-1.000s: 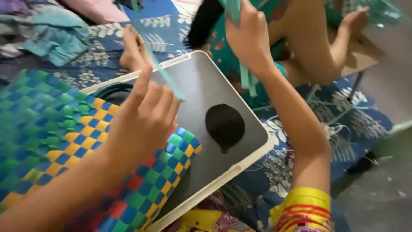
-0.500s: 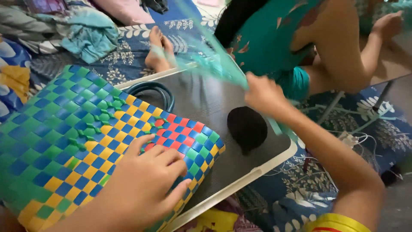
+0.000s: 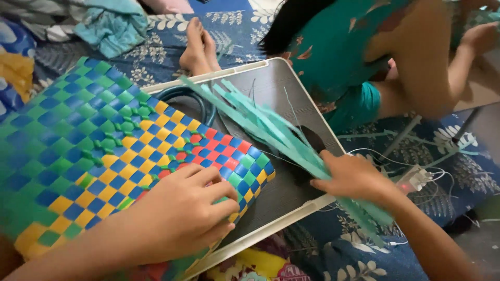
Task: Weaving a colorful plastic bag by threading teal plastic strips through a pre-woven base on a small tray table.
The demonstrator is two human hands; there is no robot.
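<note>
Left hand (image 3: 179,218) pressed flat, fingers spread, on the woven basket (image 3: 104,151) at the tray's (image 3: 271,229) near edge; right hand (image 3: 354,179) gripped green strips (image 3: 260,122), which, loosely bunched, could have slipped free.

Woven basket (image 3: 104,151): glossy plastic strips in a smooth checker weave of green, blue, yellow and red. Teal strips (image 3: 271,130): thin, flat, possibly the same plastic, though blurred. Lap table (image 3: 271,88): smooth dark top with a dull sheen, pale plastic-looking rim. Floral bedsheet (image 3: 448,151): matt blue printed cloth.
</note>
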